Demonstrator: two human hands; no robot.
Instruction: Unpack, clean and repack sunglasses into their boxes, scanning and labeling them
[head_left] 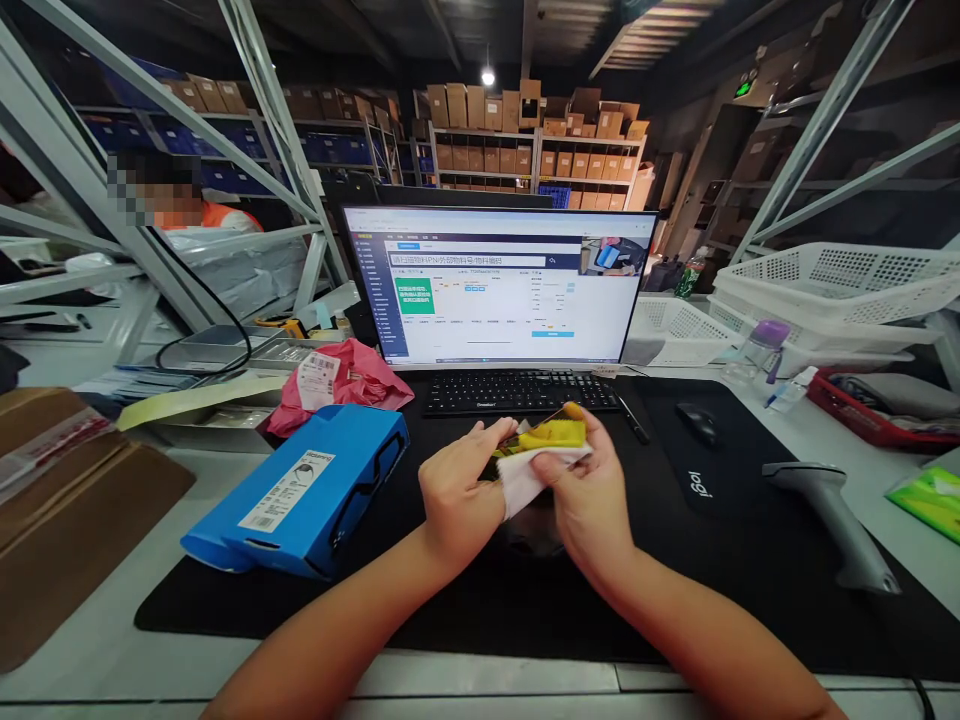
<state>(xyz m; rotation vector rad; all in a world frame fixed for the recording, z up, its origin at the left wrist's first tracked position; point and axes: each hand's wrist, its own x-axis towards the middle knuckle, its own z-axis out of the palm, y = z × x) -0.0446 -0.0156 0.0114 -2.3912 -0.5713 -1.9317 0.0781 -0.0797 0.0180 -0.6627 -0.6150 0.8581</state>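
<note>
Both my hands meet over the black desk mat (465, 600), just in front of the keyboard (521, 392). My left hand (459, 495) pinches the left end of a small yellow packet (555, 433) that has a white paper slip (525, 478) under it. My right hand (589, 495) grips the same packet and slip from the right, fingers curled round them. A blue box (307, 490) with a white label lies on the mat to the left of my left hand.
A lit monitor (499, 285) stands behind the keyboard. A pink bag (341, 385) lies left of it, with brown cardboard (67, 500) at far left. A mouse (696, 420), a grey barcode scanner (832, 510) and white baskets (832, 290) are on the right. Another person sits at back left.
</note>
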